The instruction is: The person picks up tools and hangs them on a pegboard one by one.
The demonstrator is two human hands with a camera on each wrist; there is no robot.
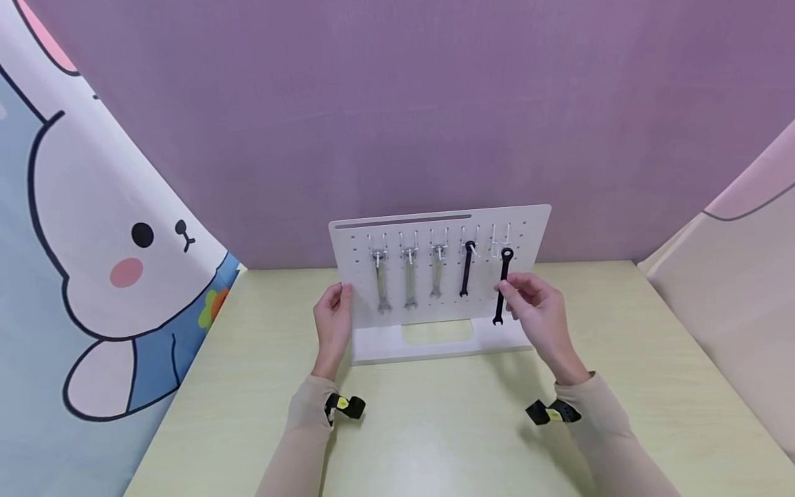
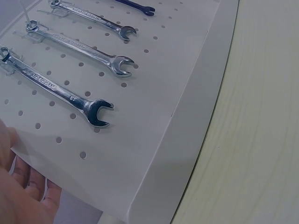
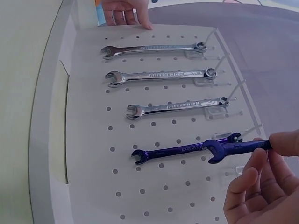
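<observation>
A white pegboard (image 1: 533, 224) stands upright on its base. My left hand (image 1: 333, 321) grips its left edge, thumb in front and fingers behind. My right hand (image 1: 540, 314) pinches a dark combination wrench (image 1: 499, 309) by its middle, ring end up and open jaw down, before the rightmost hook (image 1: 500, 243). In the right wrist view the held wrench (image 3: 238, 148) looks purple and overlaps a hanging purple wrench (image 3: 170, 151). Three silver combination wrenches, the nearest to my left hand being the leftmost wrench (image 2: 56, 88), hang by their ring ends.
The board's white base (image 1: 379, 345) with a cut-out rests on a pale wooden table (image 1: 435, 428). A purple curtain (image 1: 435, 124) rises behind it. To the left hangs a cloth with a cartoon rabbit (image 1: 87, 241). Both wrists wear black straps (image 1: 566, 412).
</observation>
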